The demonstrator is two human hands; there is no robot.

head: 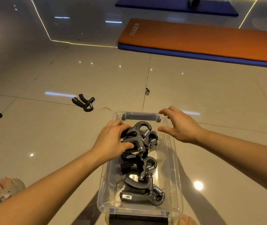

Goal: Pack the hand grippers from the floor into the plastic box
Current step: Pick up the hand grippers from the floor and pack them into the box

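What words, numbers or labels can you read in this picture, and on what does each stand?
"716": pale print on the orange mat, followed by characters I cannot make out.
White label on the hand gripper nearest the camera in the plastic box: too small to read.
Lettering on the sandal at bottom left: too blurred to read.

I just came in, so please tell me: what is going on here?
A person is filling a clear plastic box on the tiled floor with hand grippers. The left hand holds the top hand gripper of the pile at its far end. The right hand hovers open beside it. One more hand gripper lies on the floor beyond.
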